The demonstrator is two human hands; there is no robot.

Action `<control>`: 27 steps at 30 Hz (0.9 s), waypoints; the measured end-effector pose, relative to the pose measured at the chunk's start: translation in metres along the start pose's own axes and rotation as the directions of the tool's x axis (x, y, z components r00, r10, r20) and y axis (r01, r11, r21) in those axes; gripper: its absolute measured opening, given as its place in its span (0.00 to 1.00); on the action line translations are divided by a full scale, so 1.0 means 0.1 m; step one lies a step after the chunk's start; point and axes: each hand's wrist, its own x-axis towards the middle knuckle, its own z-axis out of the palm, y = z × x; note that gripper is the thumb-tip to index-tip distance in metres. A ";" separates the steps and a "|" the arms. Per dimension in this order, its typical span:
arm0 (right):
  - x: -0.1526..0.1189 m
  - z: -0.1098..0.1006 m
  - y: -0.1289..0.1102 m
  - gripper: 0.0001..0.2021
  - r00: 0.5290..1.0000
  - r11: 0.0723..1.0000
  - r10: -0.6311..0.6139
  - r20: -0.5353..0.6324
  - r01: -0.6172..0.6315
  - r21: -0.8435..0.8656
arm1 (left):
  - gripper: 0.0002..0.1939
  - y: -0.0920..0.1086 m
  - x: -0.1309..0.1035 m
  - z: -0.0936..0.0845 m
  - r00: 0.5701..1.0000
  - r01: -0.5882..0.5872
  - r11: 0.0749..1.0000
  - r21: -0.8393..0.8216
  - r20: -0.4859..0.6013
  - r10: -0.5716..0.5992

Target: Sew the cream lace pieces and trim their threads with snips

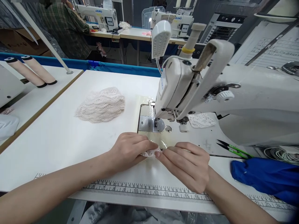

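White lace (149, 153) is seemingly needing light, even tension at six o'clock from the plate (146, 123), left hand (127, 148) and right hand (190, 163) each pinching it in a nearly closed grip.

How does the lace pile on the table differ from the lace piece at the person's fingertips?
The lace pile shows many overlapping layers; of the lace piece, only a small part shows between the fingers. The lace pile lies untouched on the tabletop, whereas the lace piece is held by the left hand and right hand. Both are pale, openwork lace.
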 end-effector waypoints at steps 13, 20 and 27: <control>0.00 0.40 0.10 0.07 0.706 0.672 0.662 0.251 -0.707 0.218 | 0.19 -0.09 0.06 0.10 0.801 0.497 0.843 0.206 0.265 -0.536; 0.04 0.44 0.14 0.07 0.688 0.679 0.690 0.223 -0.723 0.128 | 0.12 0.04 -0.04 0.11 0.971 0.000 0.880 0.474 0.209 -0.113; 0.00 0.43 0.20 0.08 0.659 0.653 0.735 0.161 -0.751 0.098 | 0.17 0.14 -0.10 0.13 0.933 -0.068 0.839 0.539 0.332 -0.137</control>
